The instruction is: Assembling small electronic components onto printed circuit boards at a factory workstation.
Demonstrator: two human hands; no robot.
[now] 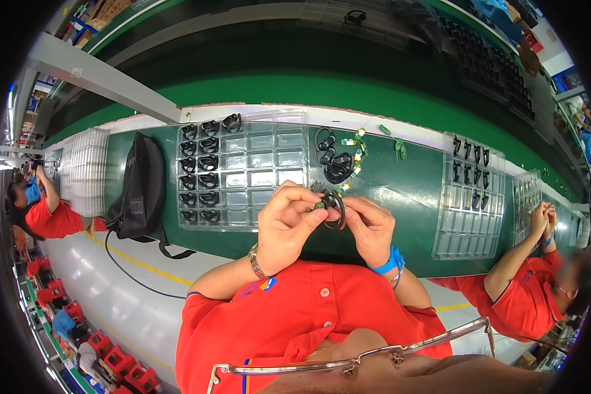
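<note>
**Two hands on a small black ring**

Hard to make out: a tiny green bit (318, 205) pinched at the left fingertips, too small to tell what kind of part. Half hidden too: the black ring (335, 209), covered in places by fingers on both sides. Cut off at the bottom: thin metal glasses (354, 360), only the frame showing. Blurred at the right edge: a face, left alone here.

Left hand (287, 226) closed on the green bit and touching the ring's left side. Right hand (369, 226) clamped on the ring's right side, fingers curled round it. Ring held up in the air between both hands, above the green worktop (407, 190), just in front of the red shirt (308, 308).

On the left wrist, a shiny metal watch (256, 262). On the right wrist, a bright blue band (389, 264).

Behind the hands, a clear plastic tray (256, 174) with many square pockets, smooth and shiny. Black curved pieces (200, 171) sitting in its left two rows only. Near the tray's right side, a loose heap of black rings (331, 161) with small green and white bits beside it. Farther right, a second clear tray (466, 210) with thin black pieces in its top rows. At far left, a soft black bag (141, 190) lying on the worktop.

To the right, another person's hands (542, 220) raised, pressed close together.
</note>
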